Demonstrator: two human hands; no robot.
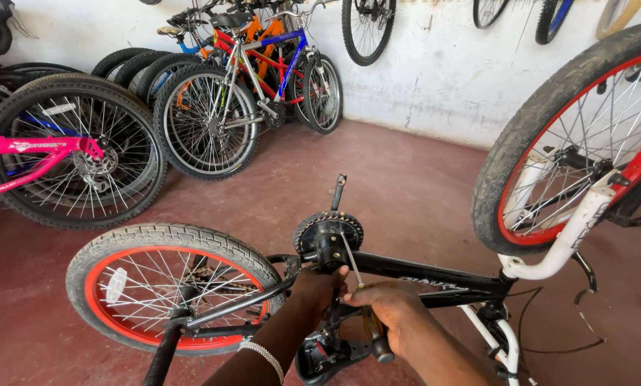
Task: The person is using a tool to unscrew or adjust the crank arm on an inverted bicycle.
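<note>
A: Head view: your right hand (pixel 395 314) is wrapped around the screwdriver (pixel 362 297), tip at the crank hub (pixel 327 239), centre frame.

B: Yep, left hand (pixel 320 286) grips the black frame (pixel 420 275) right beside it. Keep the tip seated, push straight, brace hard.

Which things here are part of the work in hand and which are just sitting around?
In use:
- upturned black bike frame
- its chainwheel
- screwdriver, tip at the chainwheel, in the right hand
- left hand on the frame by the chainwheel

Lying about:
- pink bike
- row of parked bikes by the wall
- wheels hung on the wall
</note>
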